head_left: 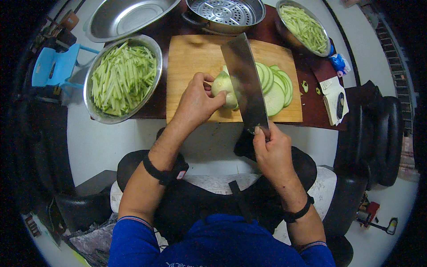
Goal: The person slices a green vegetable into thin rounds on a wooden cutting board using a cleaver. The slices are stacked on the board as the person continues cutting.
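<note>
My left hand [200, 96] grips the rounded end of a pale green gourd or squash [223, 88] on a wooden cutting board [190, 56]. In my right hand [272, 143] is the handle of a broad cleaver [245, 80], its blade pointing away from me. The blade stands at the right side of the vegetable and hides its cut face, so I cannot tell whether it is within the flesh. Thin round slices [275, 96] with green rims lie overlapped on the board, right of the blade.
Shredded green vegetable fills a steel bowl [160, 66] at left and another bowl [283, 33] at back right. Behind the board stand an oval steel basin [96, 30] and a steamer pot [227, 11]. A notepad [331, 110] with a dark object rests at the table's right corner, near peel scraps [305, 86].
</note>
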Tool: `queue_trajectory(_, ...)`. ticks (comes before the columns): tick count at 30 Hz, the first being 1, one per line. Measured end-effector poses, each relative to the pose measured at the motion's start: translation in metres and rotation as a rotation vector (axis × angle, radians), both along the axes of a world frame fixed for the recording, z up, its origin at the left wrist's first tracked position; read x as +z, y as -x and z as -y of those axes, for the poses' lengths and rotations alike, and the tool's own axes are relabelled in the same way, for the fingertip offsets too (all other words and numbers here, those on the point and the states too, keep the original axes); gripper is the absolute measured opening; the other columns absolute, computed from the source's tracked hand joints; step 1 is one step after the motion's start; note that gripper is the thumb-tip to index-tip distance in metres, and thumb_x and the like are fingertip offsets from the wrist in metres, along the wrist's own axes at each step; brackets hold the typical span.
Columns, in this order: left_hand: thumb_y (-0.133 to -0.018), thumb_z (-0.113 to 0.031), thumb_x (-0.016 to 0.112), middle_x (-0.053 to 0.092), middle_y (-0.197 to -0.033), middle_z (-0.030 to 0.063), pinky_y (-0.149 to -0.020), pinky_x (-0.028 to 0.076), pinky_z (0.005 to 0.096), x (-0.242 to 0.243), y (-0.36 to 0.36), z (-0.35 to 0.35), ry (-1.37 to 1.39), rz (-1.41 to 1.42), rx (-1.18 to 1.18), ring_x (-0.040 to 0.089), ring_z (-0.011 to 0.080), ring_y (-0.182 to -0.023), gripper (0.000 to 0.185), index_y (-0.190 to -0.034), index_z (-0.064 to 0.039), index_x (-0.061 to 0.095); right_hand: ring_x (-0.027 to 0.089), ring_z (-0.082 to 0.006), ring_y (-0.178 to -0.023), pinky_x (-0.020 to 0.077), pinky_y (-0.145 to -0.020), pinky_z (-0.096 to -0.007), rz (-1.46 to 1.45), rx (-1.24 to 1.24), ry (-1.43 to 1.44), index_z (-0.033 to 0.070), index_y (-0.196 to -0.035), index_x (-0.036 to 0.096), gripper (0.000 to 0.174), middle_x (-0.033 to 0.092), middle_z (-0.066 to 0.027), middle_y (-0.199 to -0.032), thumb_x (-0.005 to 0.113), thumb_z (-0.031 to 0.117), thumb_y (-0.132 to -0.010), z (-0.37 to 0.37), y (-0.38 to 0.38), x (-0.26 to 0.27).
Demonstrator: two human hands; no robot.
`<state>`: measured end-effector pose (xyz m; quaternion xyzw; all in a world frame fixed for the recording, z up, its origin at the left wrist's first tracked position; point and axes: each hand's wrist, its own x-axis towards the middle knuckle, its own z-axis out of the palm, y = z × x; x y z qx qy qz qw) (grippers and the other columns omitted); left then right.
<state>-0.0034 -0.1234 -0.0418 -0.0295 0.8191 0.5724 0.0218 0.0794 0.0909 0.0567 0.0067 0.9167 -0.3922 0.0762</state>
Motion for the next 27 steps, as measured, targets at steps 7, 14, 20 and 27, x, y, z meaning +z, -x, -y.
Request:
queue_trajectory(7, -0.086, -0.026, 0.081, 0.068, -0.104, 0.0196, -0.083, 0.059, 0.0392, -0.003, 0.003, -0.002, -0.028, 0.032, -0.002, 0.071, 0.0271, -0.092, 0.055, -0.121, 0.006, 0.055, 0.066, -0.0538, -0.083, 0.0522, -0.073, -0.0592, -0.040, 0.082, -0.123, -0.004, -0.104, 0.066, 0.022, 0.068, -0.0311, -0.083, 0.060, 0.017, -0.102, 0.008, 0.019, 0.007)
queue_trajectory(14, -0.086, -0.025, 0.080, 0.064, -0.109, 0.0227, -0.084, 0.059, 0.0417, -0.013, 0.002, -0.003, -0.040, -0.006, 0.002, 0.070, 0.0300, -0.091, 0.056, -0.123, 0.006, 0.054, 0.068, -0.0524, -0.086, 0.0545, -0.077, -0.0551, -0.072, 0.119, -0.172, -0.006, -0.101, 0.067, 0.023, 0.069, -0.0317, -0.087, 0.060, 0.016, -0.101, 0.023, 0.048, 0.004)
queue_trajectory(20, -0.086, -0.025, 0.080, 0.064, -0.111, 0.0240, -0.085, 0.059, 0.0420, -0.012, 0.001, -0.005, -0.058, -0.028, 0.006, 0.071, 0.0317, -0.094, 0.054, -0.122, 0.006, 0.056, 0.068, -0.0533, -0.087, 0.0554, -0.079, -0.0579, -0.150, 0.163, -0.156, -0.007, -0.100, 0.068, 0.027, 0.070, -0.0333, -0.087, 0.060, 0.018, -0.100, 0.034, 0.071, -0.019)
queue_trajectory(27, -0.088, -0.027, 0.080, 0.066, -0.107, 0.0221, -0.080, 0.060, 0.0417, -0.016, 0.003, -0.009, -0.034, -0.086, 0.047, 0.071, 0.0307, -0.093, 0.052, -0.122, 0.005, 0.057, 0.067, -0.0528, -0.094, 0.0542, -0.081, -0.0535, -0.064, 0.046, -0.172, -0.005, -0.101, 0.070, 0.028, 0.071, -0.0318, -0.091, 0.058, 0.021, -0.102, 0.036, 0.064, -0.020)
